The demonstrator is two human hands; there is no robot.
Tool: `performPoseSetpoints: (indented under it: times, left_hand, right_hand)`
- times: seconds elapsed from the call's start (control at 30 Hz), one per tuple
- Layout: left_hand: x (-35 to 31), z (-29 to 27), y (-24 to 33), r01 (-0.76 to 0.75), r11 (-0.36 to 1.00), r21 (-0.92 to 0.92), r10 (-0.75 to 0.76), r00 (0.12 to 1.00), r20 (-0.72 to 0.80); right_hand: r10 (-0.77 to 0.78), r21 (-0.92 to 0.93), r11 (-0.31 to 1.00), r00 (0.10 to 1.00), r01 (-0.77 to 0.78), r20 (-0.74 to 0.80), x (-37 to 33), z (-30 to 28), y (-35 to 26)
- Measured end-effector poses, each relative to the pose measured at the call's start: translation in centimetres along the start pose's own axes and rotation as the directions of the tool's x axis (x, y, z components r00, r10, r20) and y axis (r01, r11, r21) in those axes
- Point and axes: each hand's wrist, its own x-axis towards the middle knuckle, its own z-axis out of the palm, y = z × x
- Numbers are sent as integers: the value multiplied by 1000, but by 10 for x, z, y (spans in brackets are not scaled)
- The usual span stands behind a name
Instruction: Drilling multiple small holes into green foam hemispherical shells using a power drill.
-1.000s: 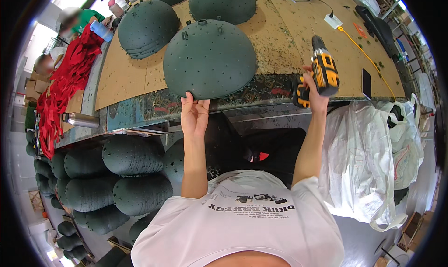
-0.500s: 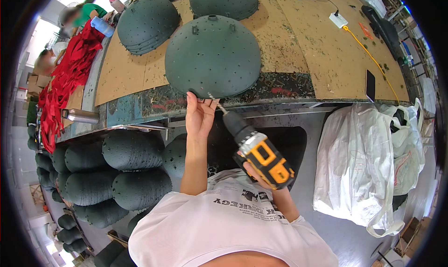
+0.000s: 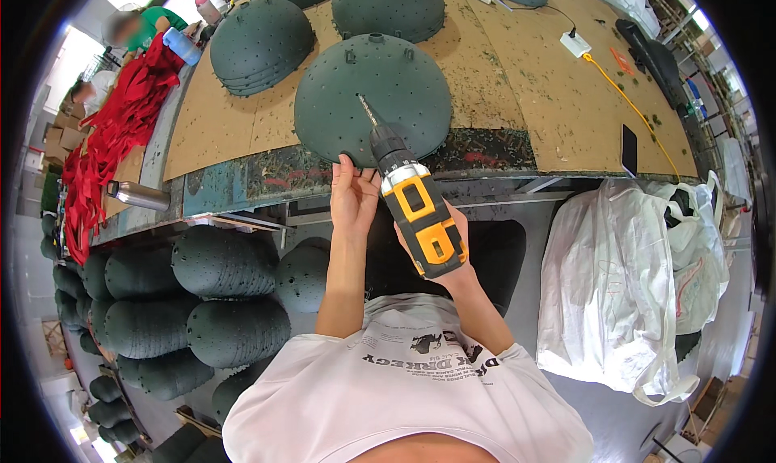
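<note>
The left hand [image 3: 353, 196] pinches the near rim of the green dome [image 3: 373, 99] on the desk [image 3: 558, 115], while the right hand [image 3: 453, 257] wraps the drill [image 3: 414, 204], its bit pointing up onto the dome.

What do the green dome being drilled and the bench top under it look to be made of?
Dome: probably moulded plastic, matte dark green, with moulded lugs and a regular pattern of small holes. Bench top: looks like bare brown fibreboard or cardboard sheet, dull, scuffed and littered with shavings.

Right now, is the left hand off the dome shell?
No, the left hand grips the near rim of the dome shell beside the drill.
</note>
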Motion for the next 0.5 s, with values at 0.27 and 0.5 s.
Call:
performPoseSetpoints:
  times: [0.27,0.5]
  left_hand:
    - [3,3,7,-59,998,17,59,998,25]
    - [1,4,7,-78,995,61,78,997,0]
  right_hand:
    - [-416,-651,646,899,398,137,-55,-14,-1]
    - [165,-105,981,986,-164,5,-52,-10,9]
